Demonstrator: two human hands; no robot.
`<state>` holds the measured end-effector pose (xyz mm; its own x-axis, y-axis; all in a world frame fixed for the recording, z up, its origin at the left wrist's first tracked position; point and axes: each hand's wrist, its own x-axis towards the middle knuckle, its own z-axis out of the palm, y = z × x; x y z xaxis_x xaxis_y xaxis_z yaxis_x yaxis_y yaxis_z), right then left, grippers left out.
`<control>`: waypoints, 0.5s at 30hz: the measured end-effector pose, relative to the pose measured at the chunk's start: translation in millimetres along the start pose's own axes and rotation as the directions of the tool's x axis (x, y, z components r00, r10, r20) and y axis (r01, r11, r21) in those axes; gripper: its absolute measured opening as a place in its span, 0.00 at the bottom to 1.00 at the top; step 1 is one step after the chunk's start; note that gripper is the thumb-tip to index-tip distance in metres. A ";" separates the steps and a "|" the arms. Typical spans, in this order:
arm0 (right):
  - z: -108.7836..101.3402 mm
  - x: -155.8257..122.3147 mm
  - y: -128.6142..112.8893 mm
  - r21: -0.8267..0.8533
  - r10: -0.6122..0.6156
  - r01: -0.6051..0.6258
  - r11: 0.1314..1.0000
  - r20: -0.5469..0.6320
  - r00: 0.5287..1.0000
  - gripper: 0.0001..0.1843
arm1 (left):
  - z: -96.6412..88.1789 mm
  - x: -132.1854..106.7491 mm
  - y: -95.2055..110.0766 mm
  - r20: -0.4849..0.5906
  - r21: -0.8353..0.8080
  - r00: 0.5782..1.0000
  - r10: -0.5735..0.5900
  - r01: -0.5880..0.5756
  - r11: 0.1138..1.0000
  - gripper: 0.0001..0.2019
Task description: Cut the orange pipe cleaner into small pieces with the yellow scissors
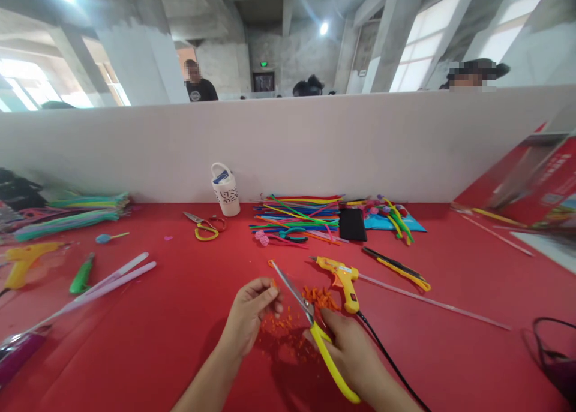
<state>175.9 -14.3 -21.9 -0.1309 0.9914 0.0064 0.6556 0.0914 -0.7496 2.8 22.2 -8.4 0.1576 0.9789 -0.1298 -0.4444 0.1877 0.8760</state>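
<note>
My right hand point(353, 349) is wrapped round the yellow handles of a pair of scissors point(332, 364), whose blades point up and to the left. Between the thumb and fingers of my left hand point(249, 313) is a small orange piece point(275, 284), mostly hidden by the fingertips, close beside the blades. A pile of short orange pieces point(324, 298) lies behind the right hand, and fine orange scraps point(284, 323) are scattered beneath both hands. Just right of the pile rests a yellow glue gun point(345, 283) with a clear glue stick in its back.
At the back are pipe cleaners point(297, 211), a black phone point(353, 225), a white tumbler point(226, 193) and second scissors point(204, 225). A utility knife point(396, 268) lies right. Another glue gun point(27, 262) and a purple-handled tool point(20, 355) lie left. A white partition point(288, 142) closes the back.
</note>
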 end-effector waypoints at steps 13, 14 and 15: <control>-3.0 6.1 -14.1 0.597 0.132 -0.156 0.787 0.083 0.988 0.14 | 12.3 -11.0 -17.8 0.249 0.284 0.926 -0.283 0.209 0.936 0.04; -2.8 6.1 -13.0 0.606 0.140 -0.158 0.779 0.077 0.987 0.15 | 11.4 -10.4 -16.8 0.241 0.279 0.929 -0.280 0.210 0.937 0.04; -2.3 6.1 -12.1 0.615 0.144 -0.161 0.772 0.077 0.987 0.15 | 10.5 -9.6 -15.9 0.230 0.266 0.933 -0.276 0.213 0.940 0.04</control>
<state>168.8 -9.2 -11.2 -0.0917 0.9840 -0.1526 0.0692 -0.1466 -0.9868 17.6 8.9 -16.2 0.4730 0.8430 -0.2563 -0.1498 0.3636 0.9194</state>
